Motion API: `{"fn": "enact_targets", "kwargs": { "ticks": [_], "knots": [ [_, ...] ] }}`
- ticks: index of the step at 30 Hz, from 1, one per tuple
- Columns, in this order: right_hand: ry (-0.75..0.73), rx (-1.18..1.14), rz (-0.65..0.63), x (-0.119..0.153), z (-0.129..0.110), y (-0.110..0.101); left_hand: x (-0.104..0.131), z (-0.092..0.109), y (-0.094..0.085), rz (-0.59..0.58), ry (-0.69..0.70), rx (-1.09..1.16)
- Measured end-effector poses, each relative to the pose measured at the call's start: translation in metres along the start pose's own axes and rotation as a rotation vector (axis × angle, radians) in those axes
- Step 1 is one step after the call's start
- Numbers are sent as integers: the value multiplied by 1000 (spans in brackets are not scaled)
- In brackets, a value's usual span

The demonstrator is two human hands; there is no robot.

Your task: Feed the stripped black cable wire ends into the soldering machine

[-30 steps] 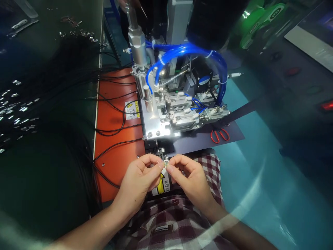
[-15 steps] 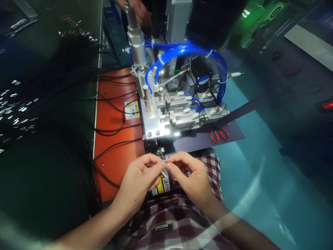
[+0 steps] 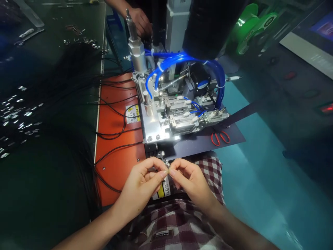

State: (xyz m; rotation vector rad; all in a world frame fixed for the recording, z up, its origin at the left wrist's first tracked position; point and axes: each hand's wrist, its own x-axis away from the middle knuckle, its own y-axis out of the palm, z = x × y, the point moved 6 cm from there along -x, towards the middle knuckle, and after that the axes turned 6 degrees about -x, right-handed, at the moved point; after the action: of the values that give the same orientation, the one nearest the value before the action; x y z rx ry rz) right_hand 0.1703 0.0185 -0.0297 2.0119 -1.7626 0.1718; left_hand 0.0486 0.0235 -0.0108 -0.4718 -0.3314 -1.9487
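My left hand (image 3: pixel 145 184) and my right hand (image 3: pixel 191 180) meet over my lap, thumb and fingertips pinched on each. Whatever lies between the fingertips is tiny and mostly hidden, so I cannot make it out. Just beyond the fingertips is the near end of a metal machine (image 3: pixel 153 128) with blue air tubes (image 3: pixel 182 57). Beneath my left fingers shows a white and yellow label (image 3: pixel 161 191). An orange plate (image 3: pixel 117 149), crossed by black cables (image 3: pixel 109 133), lies to the left of the machine.
Red-handled scissors (image 3: pixel 220 138) lie on a dark plate right of the machine. Many black cables with shiny metal ends (image 3: pixel 19 114) cover the dark table at left. A green spool (image 3: pixel 256 29) stands at the upper right. Another person's hand (image 3: pixel 142 22) is behind the machine.
The view has shifted slightly, so the machine sits a little lower. My pinched hands stay together, and the small yellowish-green bit seen between them is now mostly covered.
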Motion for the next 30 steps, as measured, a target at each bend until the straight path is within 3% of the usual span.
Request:
{"fn": "enact_targets", "kwargs": {
  "ticks": [3,7,9,16,30],
  "knots": [
    [-51,28,33,-12,-6,-8,-3,7,-12,76,39,-181],
    [-50,75,28,-36,-6,-13,-7,23,-30,286,334,-704],
    [-35,93,16,-45,-3,-14,-9,23,-32,321,463,-851],
    [17,105,-13,-49,2,-12,-9,12,-30,181,583,-1023],
    [37,108,-7,-52,6,-13,-10,14,-24,202,654,-1233]
  ]
}}
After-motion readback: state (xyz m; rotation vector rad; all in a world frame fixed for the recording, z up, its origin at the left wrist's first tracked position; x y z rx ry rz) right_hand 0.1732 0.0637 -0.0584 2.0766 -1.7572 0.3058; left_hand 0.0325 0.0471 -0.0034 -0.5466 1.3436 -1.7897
